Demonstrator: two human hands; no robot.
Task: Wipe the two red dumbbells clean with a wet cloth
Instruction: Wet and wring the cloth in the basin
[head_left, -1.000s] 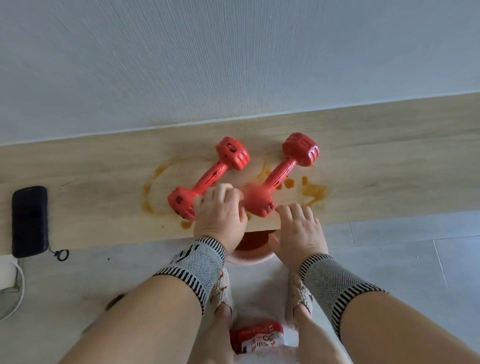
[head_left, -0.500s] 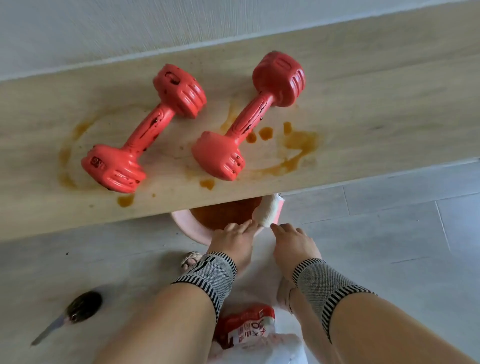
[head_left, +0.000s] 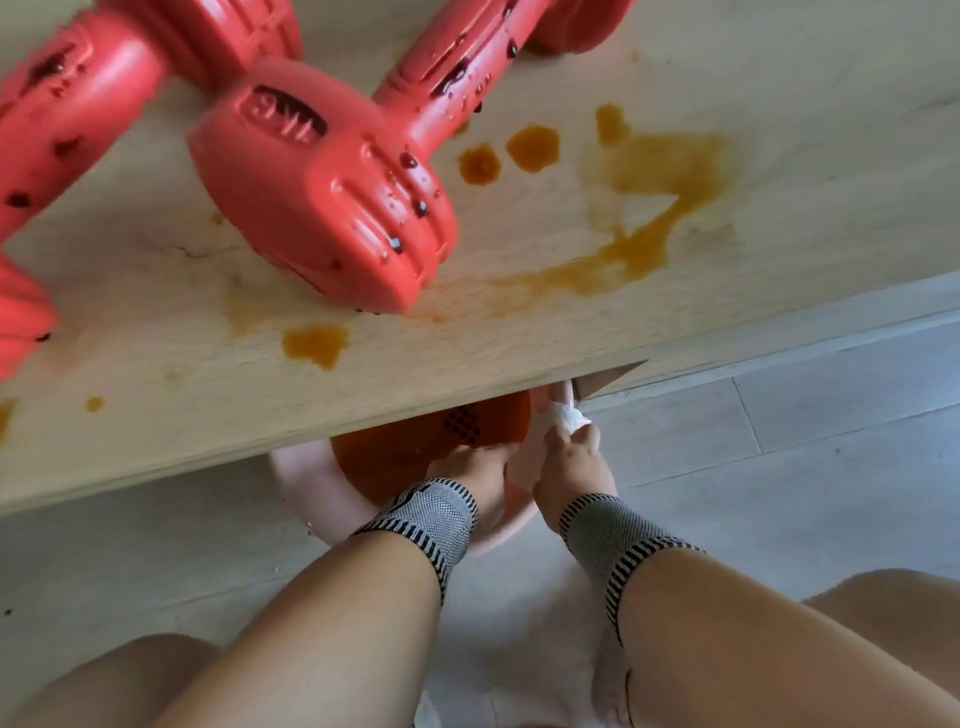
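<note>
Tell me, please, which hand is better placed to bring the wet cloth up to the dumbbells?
Right. The right hand already pinches the white cloth above the pink basin; the left hand reaches into the basin, holding nothing visible.

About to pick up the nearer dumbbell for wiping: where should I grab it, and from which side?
Grip the narrow ribbed handle between the two heads, coming from above with fingers wrapped across it. The dumbbell lies flat on the wooden board, and its near head looks too wide to grip securely. Dark droplets sit on the handle, so it may be slippery; hold it firmly.
</note>
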